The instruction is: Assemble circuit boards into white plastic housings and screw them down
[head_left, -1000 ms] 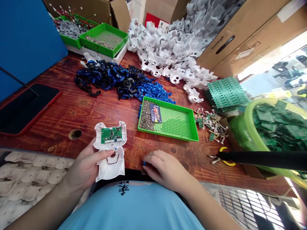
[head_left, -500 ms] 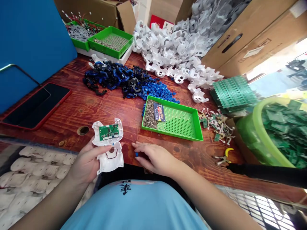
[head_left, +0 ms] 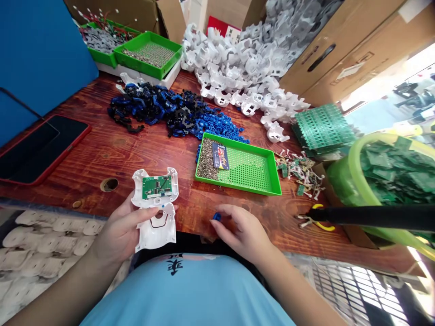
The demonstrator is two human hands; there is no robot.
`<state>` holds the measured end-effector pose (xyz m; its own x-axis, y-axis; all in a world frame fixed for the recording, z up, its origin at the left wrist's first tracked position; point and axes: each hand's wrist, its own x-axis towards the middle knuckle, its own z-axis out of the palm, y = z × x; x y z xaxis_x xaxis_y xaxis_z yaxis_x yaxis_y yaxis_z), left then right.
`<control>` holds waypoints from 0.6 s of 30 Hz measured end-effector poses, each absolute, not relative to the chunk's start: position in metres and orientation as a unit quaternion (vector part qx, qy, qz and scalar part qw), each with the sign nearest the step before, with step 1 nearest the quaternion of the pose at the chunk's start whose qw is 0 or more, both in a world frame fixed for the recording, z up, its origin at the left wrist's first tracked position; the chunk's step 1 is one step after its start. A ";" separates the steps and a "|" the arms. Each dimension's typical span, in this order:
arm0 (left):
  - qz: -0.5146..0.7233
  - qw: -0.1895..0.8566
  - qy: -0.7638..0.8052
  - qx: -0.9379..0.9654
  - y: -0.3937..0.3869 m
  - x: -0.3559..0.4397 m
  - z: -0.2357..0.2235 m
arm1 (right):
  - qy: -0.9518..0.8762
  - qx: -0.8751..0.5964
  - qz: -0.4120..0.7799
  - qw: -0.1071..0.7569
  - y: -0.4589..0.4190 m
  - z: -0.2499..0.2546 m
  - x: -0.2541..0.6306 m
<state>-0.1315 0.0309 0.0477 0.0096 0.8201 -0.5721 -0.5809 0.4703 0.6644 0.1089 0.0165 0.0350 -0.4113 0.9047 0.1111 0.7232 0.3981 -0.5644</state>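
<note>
My left hand (head_left: pixel 117 231) is closed around a white plastic housing (head_left: pixel 157 233) at the table's front edge, its thumb lying across the middle. A green circuit board (head_left: pixel 156 186) sits in the upper part of that housing; the lower part has a round hole and a dark line around it. To the right, my right hand (head_left: pixel 243 233) pinches a small blue ring (head_left: pixel 216 216) between thumb and forefinger, just over the wood and apart from the housing. Its other fingers are curled and partly hidden.
A green tray (head_left: pixel 251 186) with small screws and a card lies ahead. Behind it are blue rings (head_left: pixel 220 126), black-and-blue parts (head_left: pixel 152 104) and white shells (head_left: pixel 238 68). Pliers (head_left: pixel 322 224), wired boards (head_left: pixel 301 172) and a green basket (head_left: pixel 343 176) stand right; a phone (head_left: pixel 37 145) lies left.
My right hand has moved right, away from the housing, with the blue ring at its fingertips. My left hand holds the housing almost as before. The view has shifted slightly.
</note>
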 end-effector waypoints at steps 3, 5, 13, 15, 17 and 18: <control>0.485 0.717 0.469 0.175 0.029 -0.117 0.050 | -0.812 -0.486 0.201 0.255 0.009 0.042 0.108; 0.465 0.729 0.455 0.211 0.028 -0.106 0.049 | -0.814 -0.475 0.174 0.285 0.008 0.050 0.105; 0.460 0.794 0.320 0.234 0.022 -0.080 0.047 | -0.826 -0.461 0.083 0.312 0.014 0.065 0.088; 0.483 0.801 0.274 0.222 0.020 -0.077 0.047 | -0.828 -0.463 0.058 0.312 0.014 0.061 0.083; 0.488 0.808 0.246 0.219 0.017 -0.075 0.047 | -0.830 -0.464 0.028 0.310 0.014 0.057 0.081; 0.485 0.813 0.236 0.222 0.016 -0.075 0.046 | -0.830 -0.465 0.014 0.307 0.014 0.055 0.081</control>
<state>-0.0748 0.0159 0.0456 0.4190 0.8922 -0.1682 -0.6831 0.4319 0.5889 0.0807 0.0137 0.0548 -0.3784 0.7813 0.4964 0.7642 0.5663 -0.3087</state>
